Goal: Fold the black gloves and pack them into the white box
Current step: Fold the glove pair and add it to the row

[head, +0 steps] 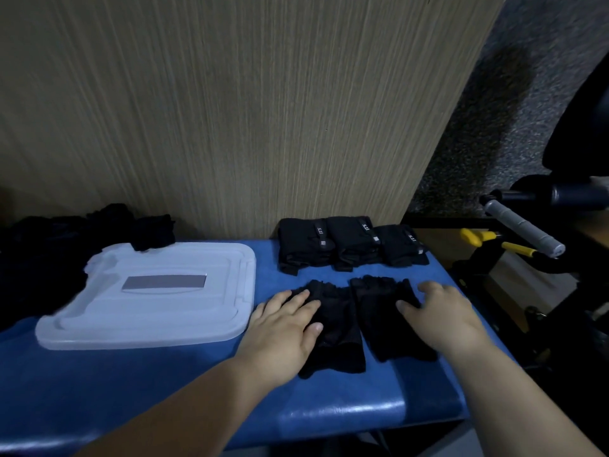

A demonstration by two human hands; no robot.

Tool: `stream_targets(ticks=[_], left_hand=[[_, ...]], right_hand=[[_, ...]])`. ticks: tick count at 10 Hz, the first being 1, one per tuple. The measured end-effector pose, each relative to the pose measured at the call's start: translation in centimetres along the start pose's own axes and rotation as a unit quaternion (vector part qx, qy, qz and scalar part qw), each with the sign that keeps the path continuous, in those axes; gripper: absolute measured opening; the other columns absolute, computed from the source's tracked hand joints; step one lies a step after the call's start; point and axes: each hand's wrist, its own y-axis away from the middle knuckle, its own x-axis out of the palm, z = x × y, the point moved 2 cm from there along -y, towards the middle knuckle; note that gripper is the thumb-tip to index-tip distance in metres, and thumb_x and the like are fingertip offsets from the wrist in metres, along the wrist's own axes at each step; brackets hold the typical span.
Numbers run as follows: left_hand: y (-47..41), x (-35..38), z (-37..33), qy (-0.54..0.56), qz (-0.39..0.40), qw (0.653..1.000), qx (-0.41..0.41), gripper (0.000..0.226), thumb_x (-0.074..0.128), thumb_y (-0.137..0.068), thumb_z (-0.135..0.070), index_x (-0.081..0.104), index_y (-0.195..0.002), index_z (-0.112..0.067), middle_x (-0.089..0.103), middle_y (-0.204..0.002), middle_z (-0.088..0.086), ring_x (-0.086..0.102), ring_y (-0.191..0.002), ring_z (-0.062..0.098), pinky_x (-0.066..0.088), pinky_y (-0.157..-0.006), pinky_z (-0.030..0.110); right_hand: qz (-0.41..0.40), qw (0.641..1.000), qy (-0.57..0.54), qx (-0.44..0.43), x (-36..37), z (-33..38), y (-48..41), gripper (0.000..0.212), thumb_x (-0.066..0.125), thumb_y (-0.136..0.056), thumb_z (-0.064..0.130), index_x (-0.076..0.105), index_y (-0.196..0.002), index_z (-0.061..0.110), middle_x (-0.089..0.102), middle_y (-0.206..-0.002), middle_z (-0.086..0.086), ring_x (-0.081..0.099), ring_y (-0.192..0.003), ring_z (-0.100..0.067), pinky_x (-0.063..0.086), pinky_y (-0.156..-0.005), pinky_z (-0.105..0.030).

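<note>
Two black gloves lie flat, side by side and touching, on the blue worktop (164, 390) near its right end: the left glove (336, 344) and the right glove (385, 328), finger ends pointing away from the person. The left hand (286, 328) rests on the left glove with fingers straight and spread, so its grip is wide and holds nothing, only pressing the cloth down. The right hand (441, 311) sits at the outer edge of the right glove, thumb on the cloth and fingers loosely spread. Its grip looks wide too, though blur hides whether any fingertip has caught the edge. Behind the pair, three folded bundles (349, 242) stand in a row against the wood panel. The white box (158, 311) is just to the left, its lid on, with one loose glove (151, 232) on the far corner of the lid and a dark pile (49, 245) of more gloves beyond it. The gloves look light, limp and thin, likely to slide on the smooth padded worktop and to spring open unless pinned. A good hold is probably a pinch at the cuff or finger end with one hand while the other holds the middle flat. The lid will have to come off before packing.
</note>
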Motion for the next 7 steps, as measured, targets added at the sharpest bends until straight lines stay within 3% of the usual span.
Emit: stream_targets(ticks=[1,2,3,4,5,6,7], left_hand=[[0.0,0.0,0.0,0.002,-0.001,1.0,-0.005,0.05,0.019,-0.1,-0.051,0.019,-0.149,-0.041,0.007,-0.158,-0.021,-0.001,-0.145,0.011,0.004,-0.119,0.036],[0.0,0.0,-0.1,0.007,-0.001,1.0,-0.016,0.05,0.019,-0.1,-0.051,0.019,-0.149,-0.041,0.006,-0.158,-0.02,-0.001,-0.146,0.012,0.004,-0.119,0.036],[-0.2,0.0,-0.1,0.008,-0.005,1.0,-0.025,0.051,0.02,-0.1,-0.051,0.019,-0.149,-0.04,0.006,-0.159,-0.019,0.0,-0.146,0.013,0.005,-0.119,0.036],[-0.3,0.0,-0.1,0.009,-0.008,1.0,-0.028,0.051,0.02,-0.1,-0.052,0.019,-0.149,-0.04,0.006,-0.159,-0.019,0.0,-0.146,0.013,0.005,-0.119,0.036],[-0.2,0.0,0.1,0.016,-0.014,0.999,-0.025,0.05,0.021,-0.1,-0.052,0.02,-0.149,-0.041,0.007,-0.158,-0.02,0.0,-0.146,0.012,0.005,-0.119,0.035],[-0.3,-0.1,0.2,0.02,-0.02,0.999,-0.022,0.05,0.023,-0.099,-0.052,0.022,-0.148,-0.042,0.01,-0.158,-0.02,0.001,-0.145,0.011,0.005,-0.118,0.033],[-0.3,-0.1,0.1,0.016,-0.022,0.999,-0.021,0.049,0.024,-0.099,-0.052,0.024,-0.147,-0.042,0.011,-0.158,-0.02,0.002,-0.144,0.011,0.005,-0.118,0.033]], right_hand=[[0.088,0.994,-0.025,0.066,-0.1,-0.3,0.0,0.063,0.062,-0.085,0.053,0.048,-0.128,0.009,0.056,-0.121,-0.009,0.058,-0.103,-0.025,0.048,-0.068,-0.03],[0.109,0.99,-0.062,0.061,0.2,0.0,-0.2,0.058,0.072,-0.081,0.042,0.05,-0.122,0.007,0.057,-0.103,-0.004,0.056,-0.088,-0.019,0.048,-0.065,-0.029],[0.122,0.975,-0.178,0.048,0.5,0.1,-0.3,0.057,0.076,-0.08,0.024,0.047,-0.127,0.009,0.056,-0.106,-0.004,0.056,-0.096,-0.02,0.051,-0.083,-0.032],[0.136,0.933,-0.332,0.038,0.5,0.3,-0.3,0.048,0.076,-0.08,0.014,0.054,-0.122,0.012,0.065,-0.106,-0.004,0.067,-0.093,-0.024,0.054,-0.075,-0.031],[0.14,0.892,-0.43,0.015,0.0,0.9,0.0,0.029,0.071,-0.083,0.008,0.062,-0.111,0.012,0.074,-0.091,-0.011,0.072,-0.08,-0.029,0.057,-0.07,-0.037],[0.148,0.858,-0.492,-0.014,-0.5,2.1,0.6,0.024,0.067,-0.085,0.004,0.063,-0.108,0.01,0.073,-0.095,-0.018,0.072,-0.083,-0.034,0.057,-0.073,-0.041],[0.142,0.848,-0.508,-0.05,-0.8,3.5,1.2,0.025,0.067,-0.086,0.006,0.063,-0.109,0.016,0.071,-0.102,-0.017,0.071,-0.088,-0.032,0.057,-0.081,-0.043]])
